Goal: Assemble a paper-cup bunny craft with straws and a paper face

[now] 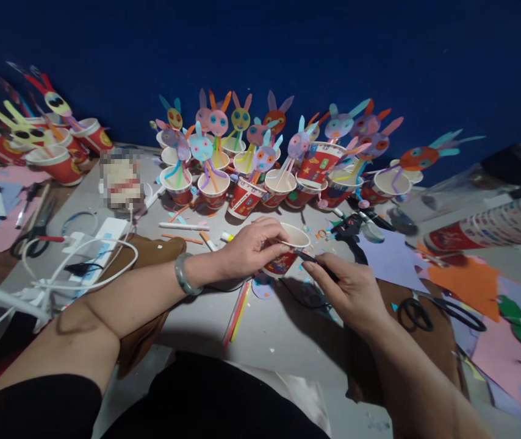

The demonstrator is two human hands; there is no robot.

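My left hand (263, 244), with a bangle at the wrist, is closed on the rim of a red printed paper cup (281, 266). The cup stands upright on the table in front of me, its mouth facing up. In my right hand (349, 292) is a slim black pen-shaped tool (309, 256), whose tip meets the cup's rim on the right side. A thin black cord lies beneath that hand. Just below the cup is a round paper face (263, 286) with coloured spots. Beside it lie several coloured paper strips (237, 317).
Several finished cups with paper rabbit heads (212, 189) stand along the blue wall. Scissors (438, 314) and coloured paper sheets (462, 280) lie at right, near a stack of paper cups (493, 222). White cables and a power strip (100, 250) occupy the left.
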